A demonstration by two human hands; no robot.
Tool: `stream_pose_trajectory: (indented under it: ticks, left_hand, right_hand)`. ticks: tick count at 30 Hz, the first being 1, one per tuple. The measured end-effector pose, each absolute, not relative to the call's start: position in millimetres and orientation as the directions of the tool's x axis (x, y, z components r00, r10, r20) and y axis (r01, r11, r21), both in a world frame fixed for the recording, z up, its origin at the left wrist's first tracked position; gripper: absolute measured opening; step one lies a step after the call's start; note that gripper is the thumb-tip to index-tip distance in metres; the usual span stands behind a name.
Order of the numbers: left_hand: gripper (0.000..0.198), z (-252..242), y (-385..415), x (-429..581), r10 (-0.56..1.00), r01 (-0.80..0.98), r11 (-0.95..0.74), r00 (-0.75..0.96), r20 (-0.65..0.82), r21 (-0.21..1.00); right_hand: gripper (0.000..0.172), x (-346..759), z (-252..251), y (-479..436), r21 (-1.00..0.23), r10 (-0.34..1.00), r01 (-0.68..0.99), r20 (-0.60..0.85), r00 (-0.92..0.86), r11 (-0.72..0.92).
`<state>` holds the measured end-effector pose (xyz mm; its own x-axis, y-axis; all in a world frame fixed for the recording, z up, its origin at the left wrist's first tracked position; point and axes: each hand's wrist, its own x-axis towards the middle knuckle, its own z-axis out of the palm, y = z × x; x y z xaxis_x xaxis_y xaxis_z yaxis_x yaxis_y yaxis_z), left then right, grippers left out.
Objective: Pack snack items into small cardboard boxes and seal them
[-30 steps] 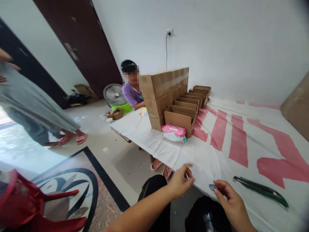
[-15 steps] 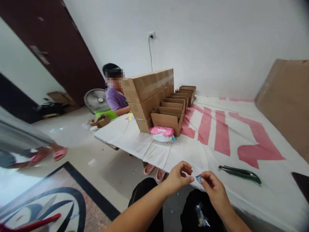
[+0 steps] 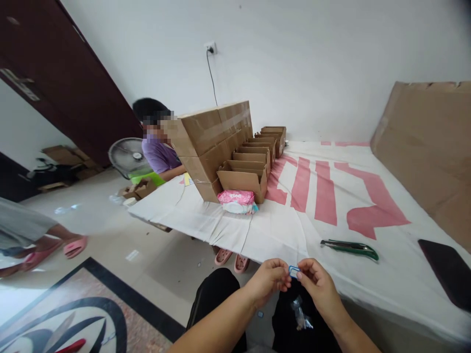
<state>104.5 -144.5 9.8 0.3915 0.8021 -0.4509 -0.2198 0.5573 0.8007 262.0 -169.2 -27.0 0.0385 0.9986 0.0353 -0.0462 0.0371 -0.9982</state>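
Note:
My left hand [image 3: 268, 281] and my right hand [image 3: 316, 284] meet at the near edge of a table draped in a white cloth with red stripes [image 3: 331, 215]. Both pinch a small blue ring-like piece [image 3: 293, 271] between their fingertips. Below the hands a small clear plastic bag [image 3: 300, 316] lies on my black-trousered lap. A green utility knife [image 3: 350, 246] lies on the cloth to the right of my hands.
Stacked cardboard boxes [image 3: 213, 142] and a row of open cartons [image 3: 250, 169] stand at the table's far left, with a pink wipes pack [image 3: 236, 201] before them. A person in purple [image 3: 159, 152] sits behind them. A dark flat device [image 3: 447, 267] lies right; big cardboard [image 3: 427, 142] leans there.
My view has swung right and my hands have drawn back to the table's edge. Both hands now pinch the small blue piece, which only the right held before. The walking person has drifted left.

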Motion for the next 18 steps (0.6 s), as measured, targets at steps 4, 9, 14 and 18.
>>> stream_pose_trajectory:
  ticks: [4,9,14,18]
  left_hand:
    - [0.019,11.2,-148.2,106.5,0.788,-0.211,0.58,0.392,-0.475,0.787]
    - [0.018,11.5,-153.1,110.0,0.775,-0.218,0.593,0.415,-0.476,0.776]
    - [0.02,7.7,-157.5,114.5,0.815,-0.257,0.551,0.37,-0.446,0.794]
    - [0.024,5.0,-158.5,116.8,0.843,-0.267,0.52,0.311,-0.439,0.811]
  right_hand:
    - [0.028,263.9,-33.2,-171.9,-0.998,0.998,-0.049,0.037,0.051,0.039]
    - [0.029,260.1,-35.1,-175.7,-0.998,0.997,0.022,0.062,0.054,0.061]
    - [0.03,256.5,-31.3,-180.4,-0.996,0.996,0.04,0.086,-0.004,0.086]
    - [0.032,257.4,-30.4,-181.6,-0.981,0.986,0.111,0.165,0.04,0.16]
